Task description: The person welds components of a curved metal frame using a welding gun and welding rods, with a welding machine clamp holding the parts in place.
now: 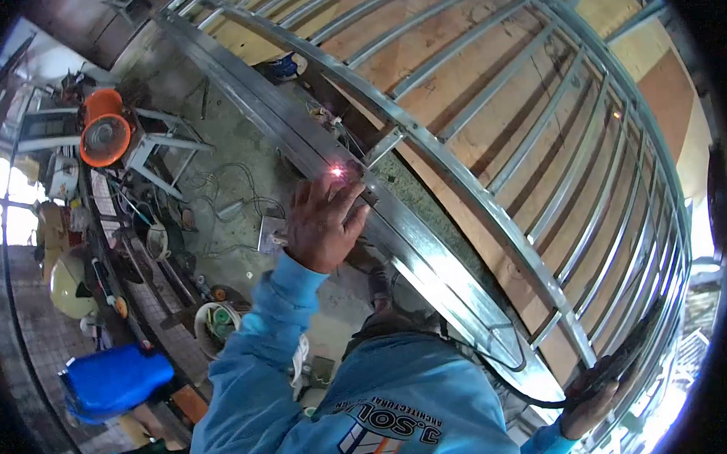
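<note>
My left hand [327, 220] lies palm down by a long metal beam [253, 102], its fingers spread. A bright pinkish glow [337, 171] shows just past its fingertips, near a short stub tube [384, 147]. That stub meets the curved rail of a large barred metal frame [433, 147]. At the lower right, my right hand [590, 408] is closed around a long dark object [621, 362] whose kind I cannot make out; part of the hand is hidden. A black cable [507, 365] loops across the beam's near end toward it.
An orange blower [104, 129] stands left on a grey metal stand [154, 159]. A blue jerrycan [119, 384] and a white bucket [214, 327] are at lower left. Cables [236, 180] lie on the floor. Wooden boards [461, 52] lie behind the bars.
</note>
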### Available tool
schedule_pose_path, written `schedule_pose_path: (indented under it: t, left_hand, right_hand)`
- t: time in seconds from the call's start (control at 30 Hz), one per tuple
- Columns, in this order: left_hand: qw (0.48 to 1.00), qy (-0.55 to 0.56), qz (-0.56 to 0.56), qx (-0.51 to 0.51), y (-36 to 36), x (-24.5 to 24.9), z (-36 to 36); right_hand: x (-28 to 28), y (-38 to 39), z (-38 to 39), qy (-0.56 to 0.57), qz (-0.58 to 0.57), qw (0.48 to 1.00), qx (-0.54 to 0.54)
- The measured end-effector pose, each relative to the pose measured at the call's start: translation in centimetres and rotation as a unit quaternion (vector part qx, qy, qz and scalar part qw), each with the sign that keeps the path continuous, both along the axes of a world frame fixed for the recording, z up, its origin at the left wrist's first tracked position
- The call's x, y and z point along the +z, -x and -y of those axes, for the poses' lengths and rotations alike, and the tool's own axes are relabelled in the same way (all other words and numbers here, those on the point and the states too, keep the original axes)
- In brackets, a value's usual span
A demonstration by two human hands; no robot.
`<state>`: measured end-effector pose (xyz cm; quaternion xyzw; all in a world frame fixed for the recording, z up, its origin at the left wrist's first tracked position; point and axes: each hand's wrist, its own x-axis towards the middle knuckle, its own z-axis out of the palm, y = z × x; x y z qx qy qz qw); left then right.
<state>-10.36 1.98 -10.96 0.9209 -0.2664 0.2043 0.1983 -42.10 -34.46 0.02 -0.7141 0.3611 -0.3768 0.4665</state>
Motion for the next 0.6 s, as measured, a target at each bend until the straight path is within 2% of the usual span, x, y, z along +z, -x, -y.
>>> schedule_pose_path:
  t: [0.07, 0.13, 0.17, 0.27, 0.3, 0.4, 0.5, 0.6]
  left_hand:
    - [0.995, -0.060, -0.019, -0.072, -1.5, 1.4, -0.1]
    - [0.979, -0.108, -0.055, -0.165, -3.5, 2.1, -0.2]
    - [0.967, -0.130, -0.050, -0.214, -4.4, 2.6, 0.0]
    - [0.926, -0.219, -0.063, -0.300, -6.1, 3.5, 0.8]
    - [0.914, -0.255, -0.065, -0.309, -6.5, 4.1, 1.2]
    - [0.871, -0.311, -0.105, -0.366, -8.1, 5.1, 1.5]
    - [0.847, -0.318, -0.106, -0.414, -8.9, 5.3, 2.0]
    - [0.838, -0.333, -0.132, -0.413, -9.0, 5.1, 2.7]
  right_hand:
    - [-1.5, 0.8, 0.2, -0.048, 0.019, 0.996, -0.079]
    - [-3.9, 4.2, 2.5, -0.092, 0.002, 0.995, -0.050]
    - [-5.1, 5.2, 3.2, -0.106, -0.005, 0.992, -0.068]
    - [-7.4, 5.5, 2.3, -0.075, -0.013, 0.991, -0.107]
    - [-6.6, 3.7, 1.0, -0.120, 0.028, 0.984, -0.126]
    - [-8.5, 4.4, 0.2, -0.114, 0.051, 0.980, -0.157]
    - [-10.4, 6.1, 0.6, -0.133, 0.033, 0.980, -0.146]
    - [-12.5, 7.9, 1.5, -0.161, 0.058, 0.977, -0.130]
